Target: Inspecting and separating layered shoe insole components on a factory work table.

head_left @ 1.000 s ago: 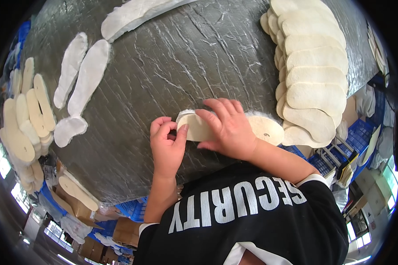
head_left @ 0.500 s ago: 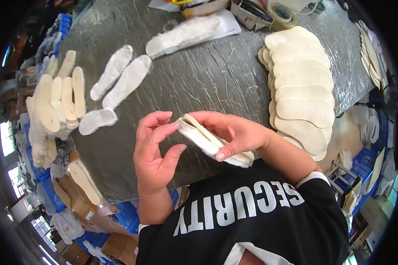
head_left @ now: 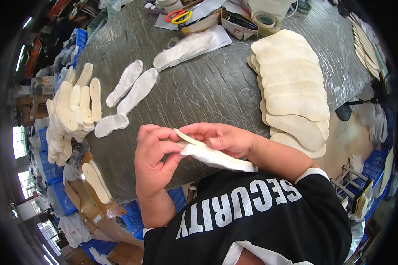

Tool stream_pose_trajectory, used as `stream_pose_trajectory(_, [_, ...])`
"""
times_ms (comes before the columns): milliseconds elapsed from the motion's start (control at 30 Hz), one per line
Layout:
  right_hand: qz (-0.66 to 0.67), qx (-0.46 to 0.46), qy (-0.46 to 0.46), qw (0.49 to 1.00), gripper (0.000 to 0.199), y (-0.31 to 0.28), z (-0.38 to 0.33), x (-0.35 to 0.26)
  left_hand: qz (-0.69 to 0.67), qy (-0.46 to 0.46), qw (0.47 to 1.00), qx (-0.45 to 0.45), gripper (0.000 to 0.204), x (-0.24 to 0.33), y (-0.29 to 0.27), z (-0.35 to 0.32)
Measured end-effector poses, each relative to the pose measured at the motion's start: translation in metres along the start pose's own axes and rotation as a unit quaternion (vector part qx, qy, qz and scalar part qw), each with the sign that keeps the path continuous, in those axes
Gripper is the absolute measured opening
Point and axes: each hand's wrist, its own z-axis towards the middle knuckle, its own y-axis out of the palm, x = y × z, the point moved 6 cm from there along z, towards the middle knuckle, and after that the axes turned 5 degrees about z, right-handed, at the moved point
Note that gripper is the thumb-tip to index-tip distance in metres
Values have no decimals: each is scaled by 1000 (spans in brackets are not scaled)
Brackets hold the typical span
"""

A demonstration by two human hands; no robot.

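Close to my body, both hands hold a white fluffy insole [head_left: 219, 160] with a thin cream layer [head_left: 186, 138] along its upper side. The layers stand apart at the left end. There, my left hand [head_left: 157, 157] pinches the edge between thumb and fingers. My right hand [head_left: 227, 139] grips the cream layer from the far side, its thumb bent over it. Part of the cream layer is hidden behind my fingers. Beyond my left hand lie several white fleece insoles, one of them a short rounded piece [head_left: 112, 125] and another a longer one [head_left: 138, 91].
Overlapping cream insoles [head_left: 296, 104] form a long row at the right of the dark covered table [head_left: 199, 97]. A heap of insoles [head_left: 66, 115] sits at the left edge. Scissors [head_left: 179, 17], tape rolls [head_left: 265, 20] and a fleece piece on paper [head_left: 183, 51] lie at the back.
My left fingers have closed onto the insole's left end. My right thumb has moved up from the fleece toward the cream layer, which now lifts away at that end.
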Motion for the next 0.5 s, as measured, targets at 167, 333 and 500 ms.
stream_pose_trajectory(167, [-80, 27, -65, 994, 56, 10, -5, 5, -33, -13, 999, -20, 17, 11, 11, -7])
stream_pose_trajectory(333, [-297, 48, -78, 950, 48, 21, -11, -1, 6, -67, 998, 13, 20, 21, 16, -12])
stream_pose_trajectory(500, [-340, 147, -76, 926, 45, 9, -12, -1, 69, -139, 987, 47, 18, 18, 19, -20])
